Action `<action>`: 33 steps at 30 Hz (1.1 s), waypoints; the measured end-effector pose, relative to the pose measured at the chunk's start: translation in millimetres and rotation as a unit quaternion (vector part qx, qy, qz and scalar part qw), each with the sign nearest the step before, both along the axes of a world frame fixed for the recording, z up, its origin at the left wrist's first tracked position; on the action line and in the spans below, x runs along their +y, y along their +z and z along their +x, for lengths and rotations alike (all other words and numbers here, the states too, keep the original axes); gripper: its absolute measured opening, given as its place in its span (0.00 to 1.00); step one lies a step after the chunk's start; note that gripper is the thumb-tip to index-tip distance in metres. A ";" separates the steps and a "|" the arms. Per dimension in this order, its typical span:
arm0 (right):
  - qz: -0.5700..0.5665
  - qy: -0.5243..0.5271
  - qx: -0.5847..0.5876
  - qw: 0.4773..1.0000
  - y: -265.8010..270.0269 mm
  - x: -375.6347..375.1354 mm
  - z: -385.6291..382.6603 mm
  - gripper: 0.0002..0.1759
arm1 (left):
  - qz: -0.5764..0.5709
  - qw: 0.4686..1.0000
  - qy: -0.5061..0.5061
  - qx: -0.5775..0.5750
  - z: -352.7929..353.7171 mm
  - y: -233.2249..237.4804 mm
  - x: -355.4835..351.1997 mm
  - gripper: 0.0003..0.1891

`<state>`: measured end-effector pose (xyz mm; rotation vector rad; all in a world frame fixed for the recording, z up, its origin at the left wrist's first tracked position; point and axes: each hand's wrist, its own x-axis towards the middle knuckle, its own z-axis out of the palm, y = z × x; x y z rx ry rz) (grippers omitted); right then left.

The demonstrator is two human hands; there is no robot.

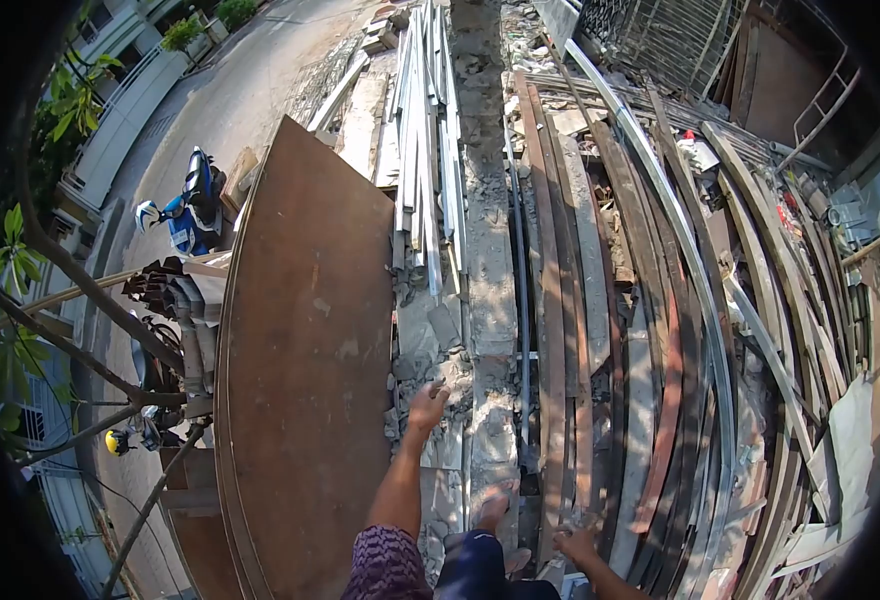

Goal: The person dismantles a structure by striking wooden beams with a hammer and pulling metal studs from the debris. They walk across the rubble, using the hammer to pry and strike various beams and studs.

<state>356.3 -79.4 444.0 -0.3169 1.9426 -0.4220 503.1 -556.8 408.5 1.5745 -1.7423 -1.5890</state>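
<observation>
My left hand (427,405) is over the rubble beside the concrete ledge (492,290), its fingers curled together; anything between them is too small to make out. Low in the view, my right hand (576,545) hangs near the long wooden planks (552,400), its fingers loosely apart with nothing seen in them. A bare foot (495,505) stands on the ledge between the two hands. Left of my left hand leans a large brown board (305,350).
Metal profiles (425,150) lie ahead in a bundle. A long bent metal strip (675,190) crosses the planks on the right. Broken concrete (430,335) covers the ground beside the ledge. Beyond the board are a blue motorbike (195,205), tree branches and a road (230,100).
</observation>
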 end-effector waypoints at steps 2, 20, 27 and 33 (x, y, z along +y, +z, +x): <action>0.031 0.011 -0.014 0.999 7.7 18.0 16.9 0.26 | 0.068 0.981 -0.090 -0.155 80.7 -59.0 113.8 0.26; 0.118 0.129 0.120 0.977 63.9 103.0 35.6 0.24 | 0.196 0.975 0.090 -0.057 188.8 36.9 314.9 0.21; -0.005 -0.022 0.037 0.999 104.9 111.2 62.0 0.24 | 0.201 0.977 0.050 0.047 172.1 92.4 321.8 0.22; -0.009 0.118 0.163 0.979 105.9 168.9 69.6 0.23 | 0.207 0.949 -0.115 -0.207 269.0 60.2 389.6 0.13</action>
